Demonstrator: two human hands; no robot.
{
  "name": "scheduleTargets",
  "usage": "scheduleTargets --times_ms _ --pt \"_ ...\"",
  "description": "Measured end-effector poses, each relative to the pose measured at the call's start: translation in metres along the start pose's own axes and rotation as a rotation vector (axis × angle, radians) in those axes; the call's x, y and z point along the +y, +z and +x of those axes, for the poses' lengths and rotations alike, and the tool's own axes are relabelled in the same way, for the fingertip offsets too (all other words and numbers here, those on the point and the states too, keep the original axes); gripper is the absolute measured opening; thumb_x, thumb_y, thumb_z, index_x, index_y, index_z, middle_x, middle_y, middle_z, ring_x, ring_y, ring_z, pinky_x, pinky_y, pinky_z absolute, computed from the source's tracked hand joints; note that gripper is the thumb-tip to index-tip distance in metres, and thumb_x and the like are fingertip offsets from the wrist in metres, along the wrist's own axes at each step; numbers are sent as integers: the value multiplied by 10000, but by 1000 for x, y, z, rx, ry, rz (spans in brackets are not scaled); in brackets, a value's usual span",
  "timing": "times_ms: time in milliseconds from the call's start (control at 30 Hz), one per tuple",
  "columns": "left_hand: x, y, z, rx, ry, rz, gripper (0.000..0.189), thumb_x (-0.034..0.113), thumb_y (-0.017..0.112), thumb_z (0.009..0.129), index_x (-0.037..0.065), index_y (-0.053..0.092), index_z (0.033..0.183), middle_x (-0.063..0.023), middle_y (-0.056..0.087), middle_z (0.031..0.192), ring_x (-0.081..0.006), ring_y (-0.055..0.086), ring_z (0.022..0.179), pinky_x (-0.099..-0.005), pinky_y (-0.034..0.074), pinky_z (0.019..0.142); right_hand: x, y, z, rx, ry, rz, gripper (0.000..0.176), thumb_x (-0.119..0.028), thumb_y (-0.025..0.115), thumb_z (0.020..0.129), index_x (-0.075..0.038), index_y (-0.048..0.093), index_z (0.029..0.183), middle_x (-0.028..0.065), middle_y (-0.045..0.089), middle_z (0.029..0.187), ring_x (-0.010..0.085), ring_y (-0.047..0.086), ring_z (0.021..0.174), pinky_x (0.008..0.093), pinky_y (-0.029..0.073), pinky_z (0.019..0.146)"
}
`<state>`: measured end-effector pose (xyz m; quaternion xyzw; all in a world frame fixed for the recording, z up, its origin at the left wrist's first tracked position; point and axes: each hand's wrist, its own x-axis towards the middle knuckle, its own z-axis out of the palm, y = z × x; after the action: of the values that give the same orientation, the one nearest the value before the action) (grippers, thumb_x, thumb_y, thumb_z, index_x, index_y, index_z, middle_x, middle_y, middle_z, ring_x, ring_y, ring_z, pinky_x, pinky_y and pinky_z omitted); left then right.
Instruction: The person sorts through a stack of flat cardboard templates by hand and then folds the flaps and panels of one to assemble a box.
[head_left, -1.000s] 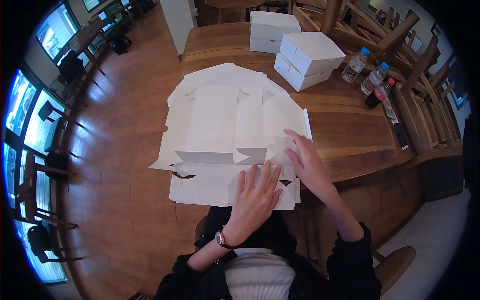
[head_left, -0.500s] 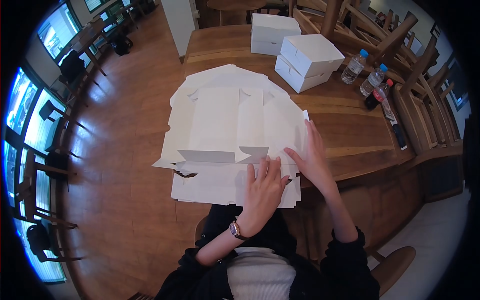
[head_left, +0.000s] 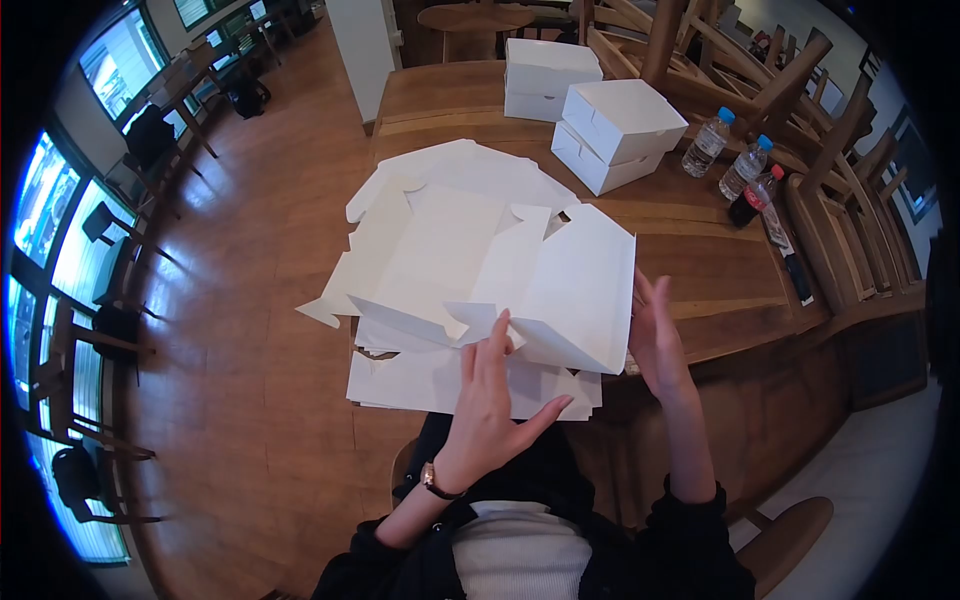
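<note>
A white cardboard box blank [head_left: 450,240], partly unfolded, lies tilted on top of a stack of flat white blanks [head_left: 430,385]. Its right panel [head_left: 585,285] is raised, with the front flaps bent upward. My left hand [head_left: 492,395], with a watch on the wrist, has its fingers stretched out and thumb spread, the fingertips against the small front flaps near the middle crease. Along the outer edge of the raised panel is my right hand [head_left: 660,345], its fingers extended upward; part of it is hidden behind the card.
Folded white boxes [head_left: 622,125] are stacked at the back of the wooden table [head_left: 690,260]. Two water bottles [head_left: 708,143], a cola bottle [head_left: 755,197] and a dark-handled cutter [head_left: 797,277] lie to the right. Upturned wooden chairs [head_left: 780,80] crowd the far right.
The blank's right side has lifted and the blank has turned slightly. My left hand has moved left along the front flaps. My right hand has shifted right and down, to the panel's outer edge.
</note>
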<state>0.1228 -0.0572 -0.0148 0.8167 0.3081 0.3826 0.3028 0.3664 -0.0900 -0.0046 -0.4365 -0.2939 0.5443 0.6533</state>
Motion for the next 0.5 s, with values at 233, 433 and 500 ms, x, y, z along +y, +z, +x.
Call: scheduleTargets --times_ms 233,433,500 --pt "-13 -35 -8 100 -51 -328 630 274 702 899 -56 470 1384 -165 520 1065 -305 489 987 -403 418 937 10 -18 0 -127 -271 -423 845 -209 643 1027 -115 120 1683 132 397 1625 245 350 1512 434 326 1209" --pt "-22 -50 -5 121 -18 -284 291 245 538 1003 32 675 860 -115 501 984 -252 465 961 -371 404 876 17 -28 18 -80 -555 -906 669 -112 756 901 -118 482 1512 138 413 1616 307 292 1550 469 302 1224" --pt "-33 -54 -9 167 -58 -378 305 260 537 1010 31 666 856 -112 496 991 -244 463 967 -362 401 872 12 -33 20 -94 -628 -994 473 -104 780 868 -122 660 1325 138 439 1598 326 329 1533 471 320 1216"
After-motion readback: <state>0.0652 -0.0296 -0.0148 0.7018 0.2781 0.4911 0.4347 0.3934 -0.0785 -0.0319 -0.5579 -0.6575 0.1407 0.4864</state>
